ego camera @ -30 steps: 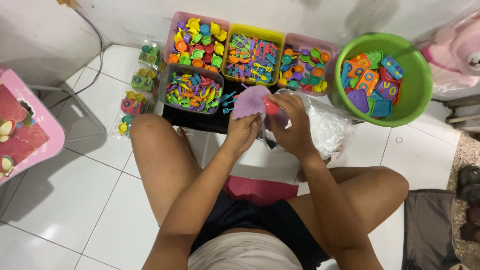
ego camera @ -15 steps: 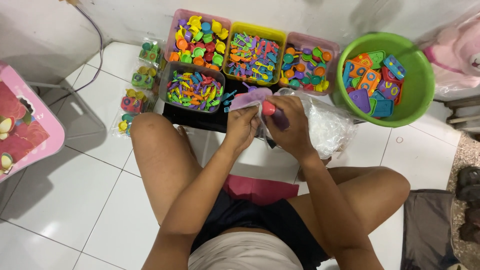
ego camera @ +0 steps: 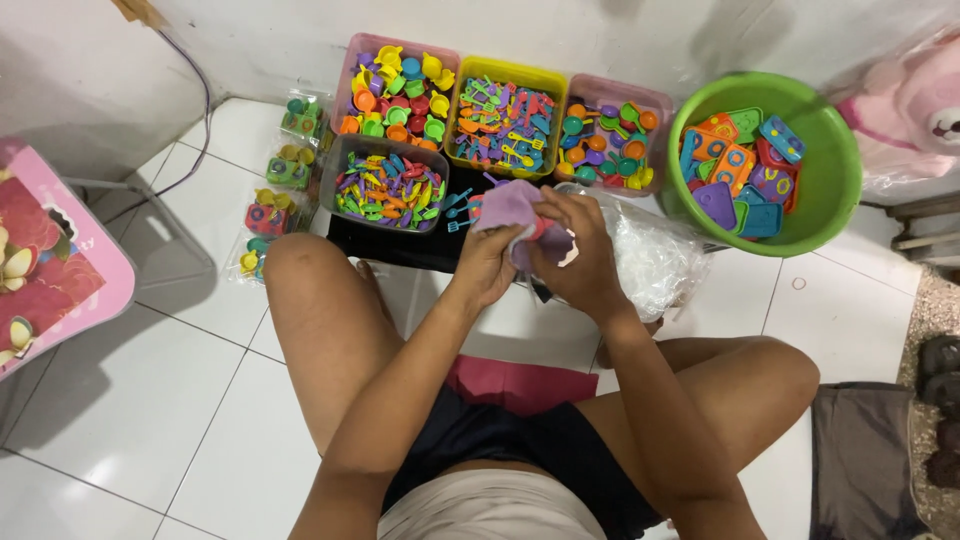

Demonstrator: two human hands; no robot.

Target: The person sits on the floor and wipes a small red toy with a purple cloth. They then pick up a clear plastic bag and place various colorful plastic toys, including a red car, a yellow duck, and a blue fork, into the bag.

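Note:
I sit cross-legged on a white tiled floor. My left hand and my right hand meet in front of me, both closed around a small purple plastic toy tray with a red piece against it. Just beyond the hands stand four bins of small coloured plastic toys: a pink one, a yellow one, a second pink one and a clear one. Under my right hand lies a heap of clear plastic bags.
A green bucket of larger coloured toy pieces stands at the right. Several packed toy bags lie at the left of the bins. A pink low table is at far left, a pink plush toy at far right.
Both hands have dropped slightly toward me with the purple piece, and the right hand now covers more of the red piece.

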